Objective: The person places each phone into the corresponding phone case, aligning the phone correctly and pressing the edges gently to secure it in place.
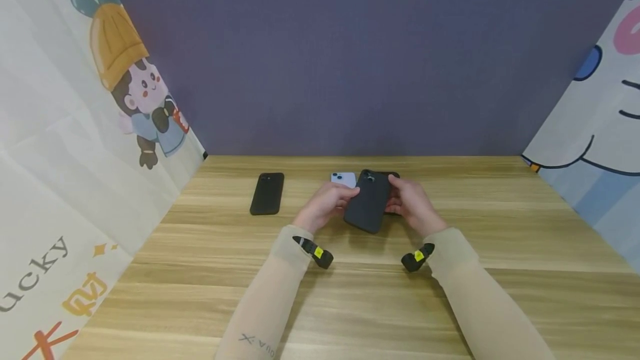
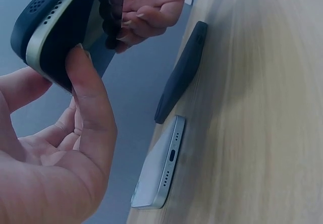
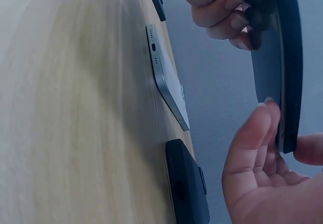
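Note:
Both hands hold a smartphone (image 1: 363, 210) with a black case (image 2: 24, 26) above the table. In the left wrist view the phone's silver edge shows beside the case, which stands a little off it at one end. My left hand (image 1: 326, 204) pinches the phone and case between thumb and fingers at the left side. On the opposite side, my right hand (image 1: 414, 204) pinches them the same way. The dark glossy screen (image 3: 267, 65) faces down toward the table and reflects fingers.
Behind the hands lies a pale lilac phone (image 1: 342, 179) with its camera side up. To its right a black phone case (image 3: 187, 183) lies partly hidden behind the right hand. Another black-backed phone or case (image 1: 267, 194) lies farther left. A dark panel (image 1: 360, 60) borders the wooden table (image 1: 210, 293).

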`<action>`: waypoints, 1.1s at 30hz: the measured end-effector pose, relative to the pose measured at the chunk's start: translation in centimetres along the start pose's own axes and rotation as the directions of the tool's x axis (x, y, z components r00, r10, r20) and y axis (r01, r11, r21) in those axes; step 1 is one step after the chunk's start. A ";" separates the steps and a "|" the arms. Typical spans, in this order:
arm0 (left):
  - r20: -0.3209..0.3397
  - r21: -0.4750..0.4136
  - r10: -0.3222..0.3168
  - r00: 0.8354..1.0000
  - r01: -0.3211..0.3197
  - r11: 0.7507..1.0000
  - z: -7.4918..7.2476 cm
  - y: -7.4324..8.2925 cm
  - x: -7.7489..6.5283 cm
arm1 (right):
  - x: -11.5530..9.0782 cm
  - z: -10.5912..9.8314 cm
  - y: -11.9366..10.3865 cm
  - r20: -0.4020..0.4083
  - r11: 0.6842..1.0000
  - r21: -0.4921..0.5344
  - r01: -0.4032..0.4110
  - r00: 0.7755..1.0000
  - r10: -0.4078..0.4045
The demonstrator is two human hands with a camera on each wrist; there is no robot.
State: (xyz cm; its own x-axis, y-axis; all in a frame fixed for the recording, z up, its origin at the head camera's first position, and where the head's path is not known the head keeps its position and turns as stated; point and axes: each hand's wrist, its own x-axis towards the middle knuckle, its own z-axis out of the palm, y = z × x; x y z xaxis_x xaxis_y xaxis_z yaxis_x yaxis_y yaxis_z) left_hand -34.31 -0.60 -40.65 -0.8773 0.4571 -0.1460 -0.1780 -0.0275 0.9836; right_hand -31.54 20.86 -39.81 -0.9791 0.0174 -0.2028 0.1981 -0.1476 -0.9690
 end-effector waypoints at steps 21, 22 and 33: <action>0.087 0.049 -0.002 0.996 -0.002 0.999 0.2 0.2 -0.4 | -0.2 -0.1 -0.3 -0.003 1.000 0.002 0.001 1.000 -0.001; 0.098 0.057 -0.003 0.995 -0.002 0.998 0.3 0.3 -0.5 | -0.2 -0.1 -0.3 -0.001 1.000 0.003 0.001 1.000 -0.001; 0.155 0.087 -0.012 0.988 -0.001 0.996 0.5 0.5 -0.8 | -0.2 0.0 -0.4 0.045 0.998 -0.052 -0.034 0.998 0.036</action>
State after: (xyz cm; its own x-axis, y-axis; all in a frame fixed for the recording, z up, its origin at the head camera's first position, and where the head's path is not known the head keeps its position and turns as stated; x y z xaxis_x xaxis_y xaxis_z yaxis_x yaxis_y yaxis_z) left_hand -33.49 -0.58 -40.01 -0.7954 0.5896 -0.1402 -0.1379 0.0491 0.9892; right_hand -31.43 20.89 -39.42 -0.9723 -0.0321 -0.2315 0.2336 -0.0963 -0.9676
